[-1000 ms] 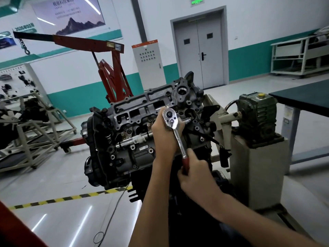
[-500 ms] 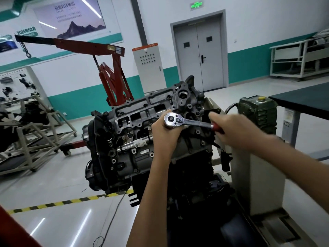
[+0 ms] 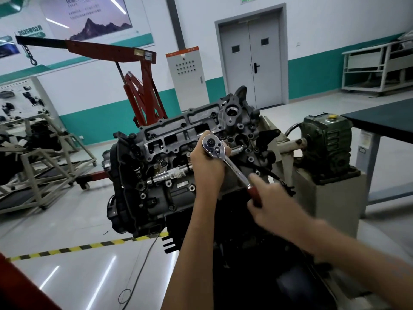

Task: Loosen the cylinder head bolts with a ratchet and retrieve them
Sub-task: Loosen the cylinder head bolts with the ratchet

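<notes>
A grey cylinder head point(image 3: 178, 139) on a dark engine is mounted tilted on a stand in front of me. A chrome ratchet point(image 3: 225, 159) with a red grip has its round head against the cylinder head, the handle slanting down to the right. My left hand point(image 3: 206, 163) wraps around the ratchet head and holds it against the engine; what sits under the head is hidden. My right hand point(image 3: 271, 203) grips the red end of the handle. A chrome extension bar point(image 3: 169, 174) lies across the engine left of my left hand.
A green gearbox point(image 3: 326, 145) sits on the stand's grey pedestal to the right. A dark table point(image 3: 384, 121) stands at the far right. A red engine hoist point(image 3: 143, 95) is behind the engine. Metal frames point(image 3: 38, 166) stand left. Yellow-black floor tape point(image 3: 73, 248) and a cable point(image 3: 143, 265) run below.
My right hand has swung the ratchet handle from hanging down, up to pointing right, and now back down to the lower right. My left hand has stayed on the ratchet head.
</notes>
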